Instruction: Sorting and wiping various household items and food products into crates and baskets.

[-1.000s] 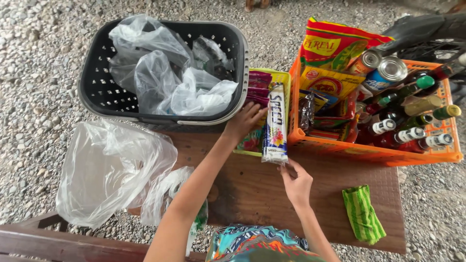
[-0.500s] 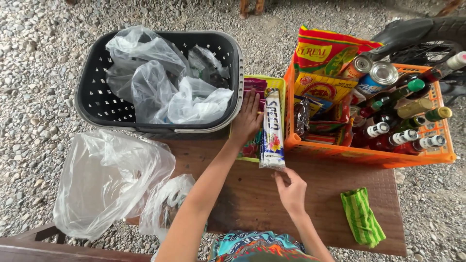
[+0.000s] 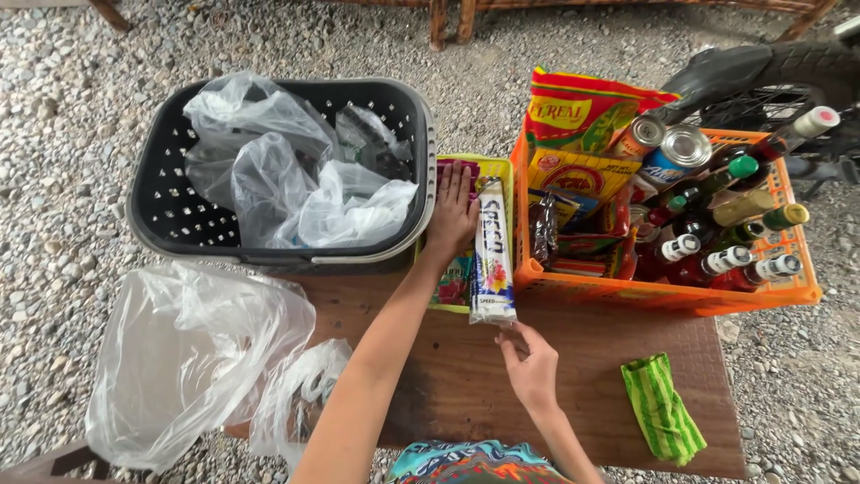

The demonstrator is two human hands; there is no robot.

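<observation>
My left hand point(image 3: 452, 213) lies flat, fingers apart, on the magenta and pink packets point(image 3: 457, 269) inside a small yellow-green basket point(image 3: 500, 167). A long white sachet strip point(image 3: 492, 251) rests along the right side of that basket, its lower end hanging over the near rim. My right hand point(image 3: 530, 363) is on the wooden table point(image 3: 591, 350) just below that end; its fingertips reach toward the strip and may touch it, and contact is unclear.
A black laundry basket point(image 3: 170, 215) with clear plastic bags sits left. An orange crate point(image 3: 681, 291) of bottles, cans and snack packs sits right. Clear plastic bags point(image 3: 193, 350) hang off the table's left. A green striped cloth point(image 3: 661, 410) lies at right. Gravel ground surrounds.
My left hand slid farther up into the yellow-green basket and flattened on the packets. My right hand let the strip's lower end settle and drew back slightly.
</observation>
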